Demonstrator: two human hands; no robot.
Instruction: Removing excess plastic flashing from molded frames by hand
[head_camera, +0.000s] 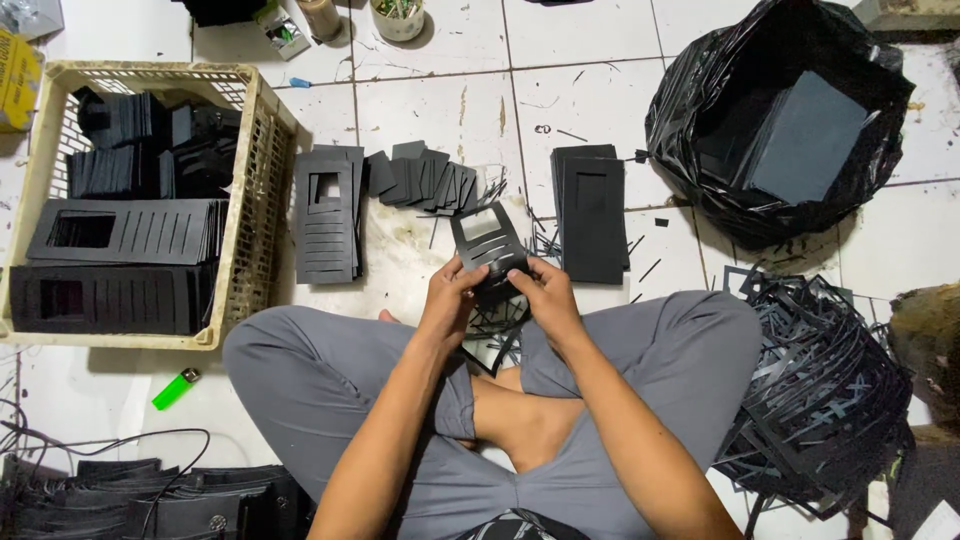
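I sit cross-legged on a white tiled floor. Both hands grip a black die-cut card sheet (487, 240) with a rectangular window and several slots, held just above my knees. My left hand (450, 295) pinches its lower left edge. My right hand (543, 293) pinches its lower right edge. Black offcut strips (495, 335) hang and lie below the sheet between my legs.
A cream plastic basket (255, 190) at left holds stacks of black cut sheets. Piles of black cards (327, 215) (592, 212) lie ahead, small pieces (425, 182) between them. A black bin bag (780, 120) stands at upper right, a scrap heap (825, 390) at right, a green lighter (176, 388) at left.
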